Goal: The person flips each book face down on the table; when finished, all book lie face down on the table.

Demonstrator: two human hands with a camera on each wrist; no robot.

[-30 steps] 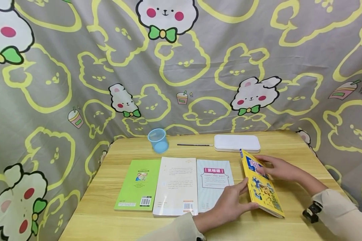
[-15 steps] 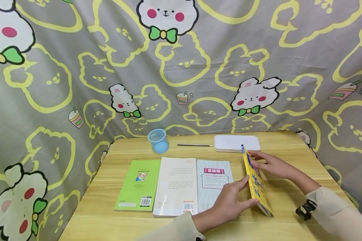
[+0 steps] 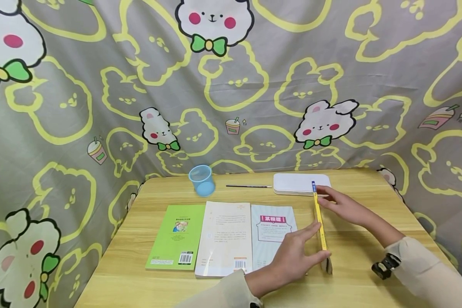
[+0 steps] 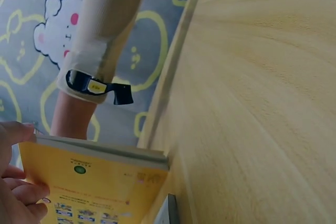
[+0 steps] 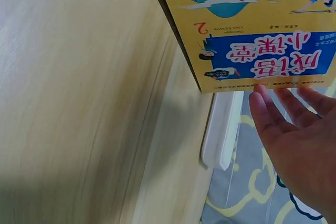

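A yellow picture-covered book (image 3: 320,224) stands on edge on the table, its spine facing up. My left hand (image 3: 286,259) holds it near the front end, with the thumb at the near edge and fingers against the left cover. At the far end my right hand (image 3: 342,207) grips the book by its short edge. Its yellow back cover (image 4: 100,182) faces the left wrist camera, while the blue title panel (image 5: 268,53) shows in the right wrist view. To the left lie a pale blue book (image 3: 273,239), a white book (image 3: 224,239) and a green book (image 3: 176,237), side by side.
Behind the books stand a blue mesh cup (image 3: 202,182), a thin dark pencil (image 3: 248,186) and a white case (image 3: 296,183). A grey patterned cloth (image 3: 215,149) hangs along the back and sides of the wooden table (image 3: 119,282).
The yellow book has turned from leaning with its front cover showing to upright, spine up. My right hand has moved slightly left and away with it; the left hand has barely moved.
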